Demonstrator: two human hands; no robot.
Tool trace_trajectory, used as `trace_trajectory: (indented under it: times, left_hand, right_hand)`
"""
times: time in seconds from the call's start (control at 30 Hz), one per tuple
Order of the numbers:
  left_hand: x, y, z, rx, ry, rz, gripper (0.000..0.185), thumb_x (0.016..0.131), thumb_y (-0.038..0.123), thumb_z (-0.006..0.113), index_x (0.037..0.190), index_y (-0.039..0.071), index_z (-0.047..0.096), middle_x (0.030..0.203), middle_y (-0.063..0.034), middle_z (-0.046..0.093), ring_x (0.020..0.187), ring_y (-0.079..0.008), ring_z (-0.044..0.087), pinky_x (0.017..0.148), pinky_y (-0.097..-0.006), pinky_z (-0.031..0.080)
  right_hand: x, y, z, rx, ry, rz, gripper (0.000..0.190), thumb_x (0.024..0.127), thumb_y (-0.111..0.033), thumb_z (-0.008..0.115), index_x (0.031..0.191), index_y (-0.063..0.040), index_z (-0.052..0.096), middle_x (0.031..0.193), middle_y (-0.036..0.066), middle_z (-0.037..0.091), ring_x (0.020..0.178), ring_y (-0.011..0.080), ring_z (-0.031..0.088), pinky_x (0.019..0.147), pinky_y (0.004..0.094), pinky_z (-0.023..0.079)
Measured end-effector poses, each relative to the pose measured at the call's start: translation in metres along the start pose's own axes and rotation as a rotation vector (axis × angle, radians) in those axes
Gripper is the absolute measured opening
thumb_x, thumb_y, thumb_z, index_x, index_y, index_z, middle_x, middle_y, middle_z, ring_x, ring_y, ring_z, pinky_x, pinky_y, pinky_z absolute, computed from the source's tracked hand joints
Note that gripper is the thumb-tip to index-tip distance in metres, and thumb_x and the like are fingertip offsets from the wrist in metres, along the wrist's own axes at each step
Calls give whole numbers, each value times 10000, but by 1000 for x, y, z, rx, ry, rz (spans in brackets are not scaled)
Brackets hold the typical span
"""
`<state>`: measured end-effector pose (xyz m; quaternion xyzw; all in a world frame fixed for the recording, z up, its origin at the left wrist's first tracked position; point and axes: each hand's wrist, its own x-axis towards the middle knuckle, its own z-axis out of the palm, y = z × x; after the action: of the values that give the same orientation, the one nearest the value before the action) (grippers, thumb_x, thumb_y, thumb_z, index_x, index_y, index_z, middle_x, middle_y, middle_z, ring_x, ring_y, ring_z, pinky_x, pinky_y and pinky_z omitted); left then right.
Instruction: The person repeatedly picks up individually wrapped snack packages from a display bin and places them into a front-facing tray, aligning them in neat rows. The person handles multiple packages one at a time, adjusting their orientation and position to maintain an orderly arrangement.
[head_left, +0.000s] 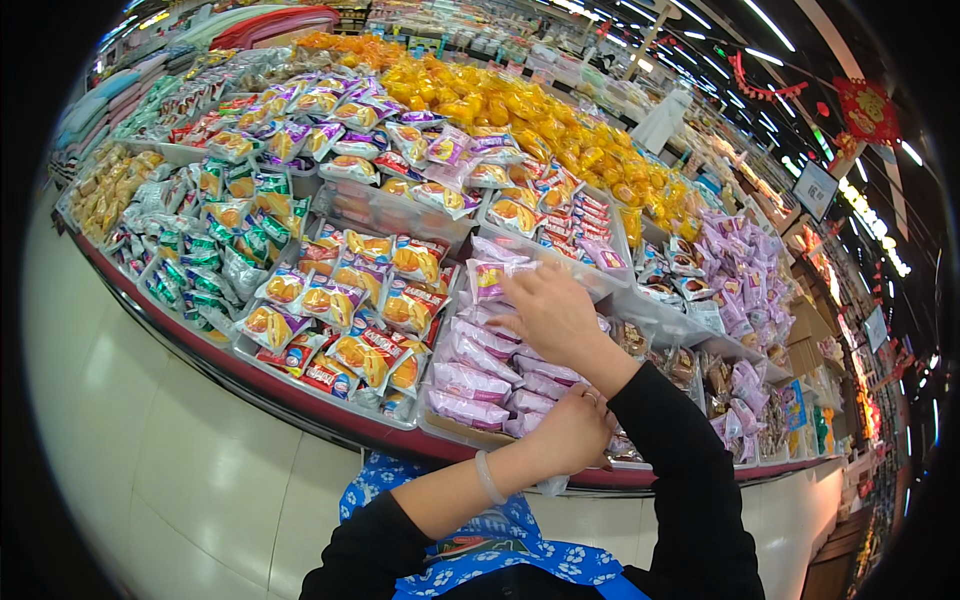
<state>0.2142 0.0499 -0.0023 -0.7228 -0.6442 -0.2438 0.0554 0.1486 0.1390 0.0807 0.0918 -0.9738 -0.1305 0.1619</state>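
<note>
My right hand (551, 315) reaches over a clear plastic bin, fingertips at a lilac-wrapped packet (487, 279) with a yellow label. Whether the fingers grip this packet or only touch it is unclear. Below it, stacked lilac packets (469, 381) lie in rows inside the same bin. Lower and to the right, my left hand (576, 429) is bent at the bin's near right side, beneath my right forearm. Its fingers are curled and partly hidden, so anything in them cannot be made out. A pale bracelet (490, 478) circles my left wrist.
A bin of red and purple bread packets (337, 300) adjoins on the left, with green-and-silver packets (217, 255) beyond. Yellow-wrapped goods (525, 112) are heaped behind. More lilac packets (742, 270) stand right. The display's dark red edge (352, 431) runs before my blue floral apron (495, 525).
</note>
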Motion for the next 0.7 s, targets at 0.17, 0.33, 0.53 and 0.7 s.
trace_trajectory:
  times: [0.17,0.33,0.53,0.7]
  left_hand:
    - [1,-1,0,10,51,-16,793,709,534,823,1258,-13,656,1259,-184,652,1178,-331,610,1076,-438,414]
    - [3,-2,-9,-23,-77,-31,807,770,490,809,1354,-21,589,1330,-203,620,1279,-345,556,1095,-460,403]
    - [6,-1,-17,-74,-77,-22,816,774,497,808,1357,-26,579,1365,-204,606,1296,-325,553,1103,-456,400]
    - [7,0,-21,-17,-78,12,849,773,499,806,1377,-48,570,1401,-253,588,1329,-370,538,1138,-473,368]
  right_hand:
    - [-58,44,-27,223,340,265,182,931,-188,708,1077,-90,758,1039,103,753,945,292,698,834,420,546]
    - [-187,117,-44,507,438,913,197,1019,-75,624,1138,34,736,967,59,767,882,107,684,802,262,534]
    - [-401,132,-44,121,759,1294,263,989,-45,625,1243,-10,687,987,63,746,884,115,703,762,257,540]
    - [-479,90,-21,332,774,1497,144,969,-68,671,1067,5,747,809,34,752,726,107,683,699,254,528]
